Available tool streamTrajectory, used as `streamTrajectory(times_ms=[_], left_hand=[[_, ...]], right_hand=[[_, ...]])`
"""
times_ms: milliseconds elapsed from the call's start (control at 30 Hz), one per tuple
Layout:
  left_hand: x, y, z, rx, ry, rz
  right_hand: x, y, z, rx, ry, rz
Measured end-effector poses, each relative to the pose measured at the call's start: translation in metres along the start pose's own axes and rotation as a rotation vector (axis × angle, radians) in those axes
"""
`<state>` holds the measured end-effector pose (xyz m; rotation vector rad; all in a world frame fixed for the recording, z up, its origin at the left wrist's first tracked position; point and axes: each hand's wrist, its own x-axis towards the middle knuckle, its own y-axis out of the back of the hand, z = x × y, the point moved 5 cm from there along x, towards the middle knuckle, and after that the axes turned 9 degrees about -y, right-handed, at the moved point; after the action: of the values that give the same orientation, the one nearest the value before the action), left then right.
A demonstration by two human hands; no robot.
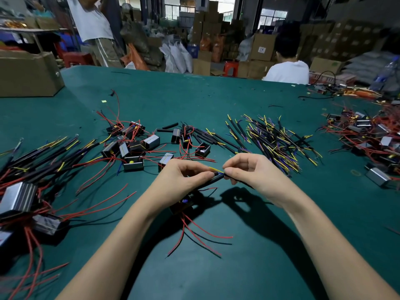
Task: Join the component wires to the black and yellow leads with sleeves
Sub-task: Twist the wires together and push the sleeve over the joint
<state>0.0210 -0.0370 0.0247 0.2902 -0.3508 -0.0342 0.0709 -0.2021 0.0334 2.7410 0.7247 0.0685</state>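
Note:
My left hand [184, 176] pinches a black sleeve [213, 180] with a yellow wire [216, 169] sticking out of its end. My right hand [249, 169] pinches a thin black lead [240, 182] right at the sleeve's mouth, where a bit of blue wire shows. Under my left wrist hangs a small black component [184, 204], partly hidden, with red wires [201, 232] trailing toward me. Both hands hover just above the green table [238, 256].
A pile of black and yellow leads [275, 139] lies behind my right hand. Loose components with red wires [134, 144] sit behind my left hand. Finished assemblies [32, 187] crowd the left edge, more parts [372, 135] lie far right. A cardboard box [28, 72] stands back left.

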Motion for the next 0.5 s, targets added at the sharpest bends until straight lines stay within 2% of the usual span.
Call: streamTrajectory(times_ms=[133,333,500], left_hand=[[-0.001,-0.004,0.000,0.042,0.021,-0.032],[0.000,-0.007,0.003,0.197,0.011,0.000],[0.001,-0.006,0.002,0.248,0.005,0.091]], right_hand=[[0.000,-0.007,-0.003,-0.053,0.026,-0.009],[0.002,-0.012,0.000,-0.104,0.028,-0.007],[0.002,-0.013,-0.003,-0.095,0.065,0.045]])
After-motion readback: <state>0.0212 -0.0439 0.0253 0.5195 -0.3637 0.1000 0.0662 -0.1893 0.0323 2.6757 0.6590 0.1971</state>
